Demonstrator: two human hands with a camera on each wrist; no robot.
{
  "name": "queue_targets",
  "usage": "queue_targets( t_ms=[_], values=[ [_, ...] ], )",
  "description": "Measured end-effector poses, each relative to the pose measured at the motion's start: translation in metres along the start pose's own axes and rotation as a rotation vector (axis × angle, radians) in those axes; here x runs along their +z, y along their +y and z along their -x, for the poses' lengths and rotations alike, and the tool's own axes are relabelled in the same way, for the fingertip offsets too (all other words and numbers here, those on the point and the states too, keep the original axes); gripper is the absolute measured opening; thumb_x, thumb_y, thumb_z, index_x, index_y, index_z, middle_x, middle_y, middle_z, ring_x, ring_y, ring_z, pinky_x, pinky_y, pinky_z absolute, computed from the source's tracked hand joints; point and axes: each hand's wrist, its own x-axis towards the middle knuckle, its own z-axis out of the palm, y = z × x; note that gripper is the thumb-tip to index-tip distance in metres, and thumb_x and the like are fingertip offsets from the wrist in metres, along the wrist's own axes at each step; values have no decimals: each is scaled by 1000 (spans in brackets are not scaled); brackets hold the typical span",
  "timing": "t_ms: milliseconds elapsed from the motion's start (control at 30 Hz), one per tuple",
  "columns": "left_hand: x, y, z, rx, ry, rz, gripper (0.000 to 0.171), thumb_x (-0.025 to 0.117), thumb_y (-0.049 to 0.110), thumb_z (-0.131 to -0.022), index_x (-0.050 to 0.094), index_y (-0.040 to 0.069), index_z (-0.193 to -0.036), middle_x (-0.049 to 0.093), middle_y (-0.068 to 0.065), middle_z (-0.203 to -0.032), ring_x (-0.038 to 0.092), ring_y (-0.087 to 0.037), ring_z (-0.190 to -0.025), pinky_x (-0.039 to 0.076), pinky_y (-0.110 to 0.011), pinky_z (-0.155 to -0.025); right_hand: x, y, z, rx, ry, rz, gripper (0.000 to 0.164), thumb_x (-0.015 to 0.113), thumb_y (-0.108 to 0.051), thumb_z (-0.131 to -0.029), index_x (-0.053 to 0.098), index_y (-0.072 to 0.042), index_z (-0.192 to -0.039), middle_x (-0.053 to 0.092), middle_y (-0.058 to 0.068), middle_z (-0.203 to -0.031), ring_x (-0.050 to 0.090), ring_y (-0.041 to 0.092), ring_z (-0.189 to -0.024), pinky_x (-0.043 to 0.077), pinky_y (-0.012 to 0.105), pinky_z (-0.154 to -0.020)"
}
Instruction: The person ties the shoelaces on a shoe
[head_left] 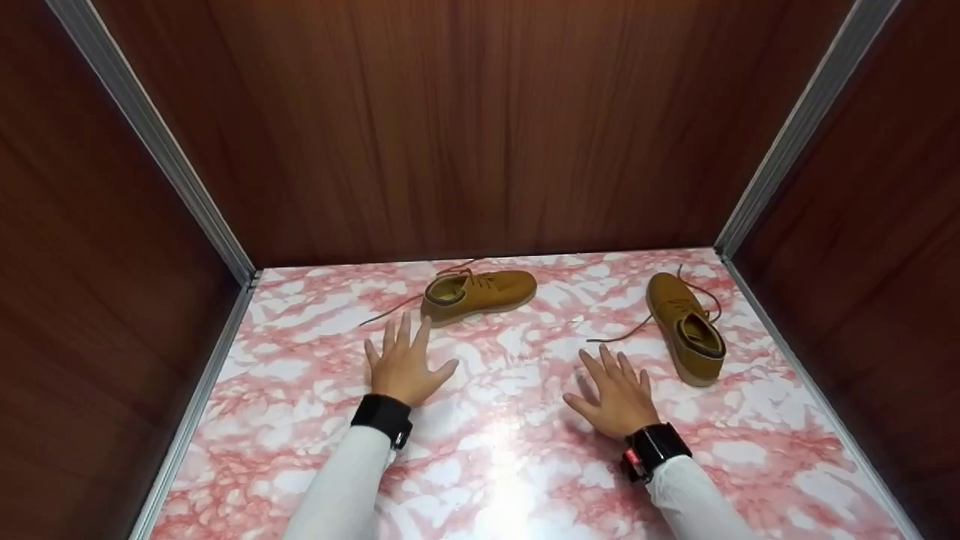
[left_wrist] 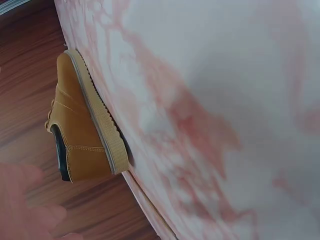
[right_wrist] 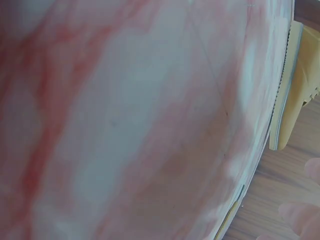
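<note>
Two tan lace-up shoes with loose brown laces are on the pink-and-white marbled surface. One shoe lies near the back wall, its toe pointing right and its heel toward my left hand. That hand is spread with straight fingers, the fingertips just in front of the heel, holding nothing. In the left wrist view the same shoe shows its pale ridged sole. The other shoe is at the right, toe toward the back. My right hand, fingers spread and holding nothing, is to its left, close to the lace.
Dark wood-grain panels enclose the surface: a back wall, a left wall and a right wall. Grey metal posts stand at the corners, and metal strips run along the side edges. Black bands circle both wrists.
</note>
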Motion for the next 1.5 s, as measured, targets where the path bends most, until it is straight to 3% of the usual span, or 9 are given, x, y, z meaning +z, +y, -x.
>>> queue_targets(
  t_ms=[367, 467, 567, 700, 900, 1133, 1300, 1500],
  values=[
    [-14, 1, -68, -56, -72, 98, 83, 52, 74, -82, 25, 38, -152, 19, -9, -163, 17, -39, -150, 15, -75, -110, 3, -6, -2, 5, -11, -55, 89, 45, -82, -79, 28, -34, -152, 22, 10, -162, 20, 43, -148, 14, 76, -108],
    [-10, 3, -82, -42, -96, 109, 76, 59, 61, -87, 24, 43, -151, 19, -9, -163, 20, -40, -149, 17, -74, -111, 3, -8, -1, 2, -12, -66, 89, 45, -83, -79, 28, -35, -152, 23, 9, -162, 20, 42, -148, 16, 74, -109],
    [-7, 7, -89, 8, -123, 63, 73, 65, 47, -88, 28, 40, -150, 22, -10, -163, 23, -41, -148, 21, -71, -112, 4, -10, 0, 4, -9, -68, 88, 44, -83, -79, 27, -36, -152, 24, 8, -162, 20, 41, -148, 17, 73, -110],
    [-3, 10, -90, 60, -109, -4, 67, 71, 28, -85, 43, 27, -145, 30, -10, -159, 30, -41, -145, 31, -66, -111, 6, -10, 0, 3, -10, -62, 88, 44, -83, -79, 27, -37, -152, 24, 8, -162, 21, 40, -148, 19, 73, -110],
    [9, 11, -88, 135, 54, -30, 43, 68, 9, -84, 57, 15, -125, 54, -19, -135, 53, -39, -125, 47, -59, -97, 5, -9, -3, 0, -17, -72, 88, 44, -83, -80, 26, -36, -152, 22, 8, -163, 20, 41, -149, 18, 72, -110],
    [15, 14, -81, 158, 38, -22, 33, 75, 14, -82, 67, 11, -113, 63, -22, -107, 66, -38, -90, 56, -51, -75, 4, -9, -3, 4, -31, -94, 88, 44, -82, -80, 25, -36, -153, 21, 8, -163, 18, 41, -149, 18, 71, -112],
    [13, 18, -73, 213, 83, -41, 25, 78, 20, -81, 71, 6, -101, 66, -20, -93, 68, -35, -80, 57, -47, -68, 3, -10, -3, 3, -21, -113, 88, 43, -82, -81, 26, -34, -153, 22, 9, -163, 19, 42, -149, 19, 69, -113],
    [7, 24, -56, 227, 122, -29, 28, 76, 24, -83, 69, 7, -104, 65, -19, -90, 68, -35, -74, 56, -46, -63, 3, -17, -7, -12, -1, -239, 84, 50, -74, -84, 29, -30, -152, 26, 14, -160, 24, 43, -146, 23, 65, -114]
  ],
)
